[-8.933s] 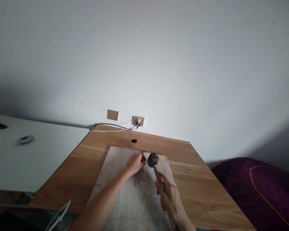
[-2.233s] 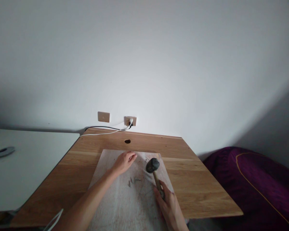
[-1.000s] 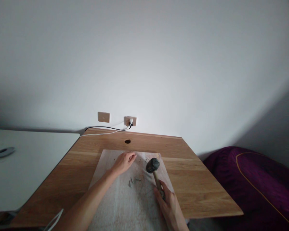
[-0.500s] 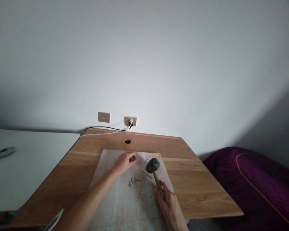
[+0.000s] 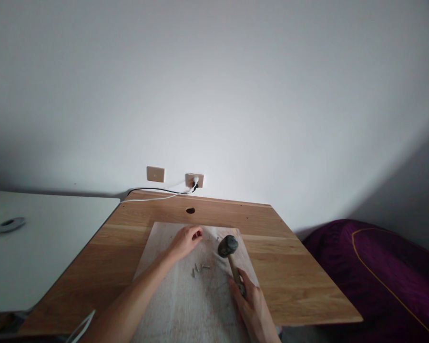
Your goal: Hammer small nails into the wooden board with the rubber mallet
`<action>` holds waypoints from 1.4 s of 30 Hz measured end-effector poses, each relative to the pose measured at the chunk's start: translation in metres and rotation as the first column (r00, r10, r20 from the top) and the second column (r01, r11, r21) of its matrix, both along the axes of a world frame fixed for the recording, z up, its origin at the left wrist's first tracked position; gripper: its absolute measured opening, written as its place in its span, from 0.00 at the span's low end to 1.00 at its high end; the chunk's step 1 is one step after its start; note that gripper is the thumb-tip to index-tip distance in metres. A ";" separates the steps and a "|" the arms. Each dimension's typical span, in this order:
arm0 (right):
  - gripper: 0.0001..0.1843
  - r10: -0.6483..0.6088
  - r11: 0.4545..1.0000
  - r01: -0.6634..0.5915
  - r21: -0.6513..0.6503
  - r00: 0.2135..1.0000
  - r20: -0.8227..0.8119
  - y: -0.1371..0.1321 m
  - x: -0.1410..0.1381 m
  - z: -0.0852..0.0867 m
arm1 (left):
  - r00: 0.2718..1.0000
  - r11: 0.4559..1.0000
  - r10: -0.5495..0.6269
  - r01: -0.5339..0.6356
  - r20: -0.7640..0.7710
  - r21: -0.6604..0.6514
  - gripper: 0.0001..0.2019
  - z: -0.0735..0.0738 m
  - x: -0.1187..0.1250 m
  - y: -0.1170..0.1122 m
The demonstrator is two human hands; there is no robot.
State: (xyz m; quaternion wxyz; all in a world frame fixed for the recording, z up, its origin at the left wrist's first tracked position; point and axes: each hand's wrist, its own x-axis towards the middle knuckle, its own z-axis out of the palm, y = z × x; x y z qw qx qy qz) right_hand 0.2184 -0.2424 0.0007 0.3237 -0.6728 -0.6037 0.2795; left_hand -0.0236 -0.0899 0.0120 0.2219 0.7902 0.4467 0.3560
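A plain white wall (image 5: 214,95) rose behind everything, and below it a wooden desk (image 5: 289,286) carried a pale, scuffed board (image 5: 171,309), the marker for the rest. A white table (image 5: 50,247) stood left of the board, beyond the desk's edge, and a purple cushion (image 5: 379,276) lay well off to the board's right.

The left hand (image 5: 186,241) rested on the board near its far edge. Its fingers were curled in with the tips drawn together, and whether they pinched anything was too small to tell. The right hand (image 5: 253,310) sat at the board's near right part, wrapped tightly round the wooden handle of a hammer (image 5: 228,246). The hammer's dark head was over the board's far right corner, just right of the left hand.

A few loose nails (image 5: 197,269) lay on the board between the two hands. Past the board's far edge was a small hole (image 5: 190,210) in the desk, and beyond that a wall socket (image 5: 194,180) with cables plugged in.
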 end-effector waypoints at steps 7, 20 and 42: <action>0.35 -0.025 0.998 0.024 0.053 1.000 0.012 -0.001 -0.002 0.003 | 1.000 1.000 -0.018 0.018 0.018 -0.012 0.02 -0.003 -0.001 0.001; 0.36 -0.006 1.000 0.005 0.024 0.999 0.037 -0.001 -0.002 0.004 | 0.999 1.000 -0.021 0.022 0.037 -0.021 0.02 -0.002 -0.002 0.000; 0.36 -0.051 0.998 0.050 0.046 0.998 0.020 -0.002 -0.004 0.004 | 0.999 0.999 -0.038 0.037 0.025 0.037 0.06 -0.006 -0.003 0.002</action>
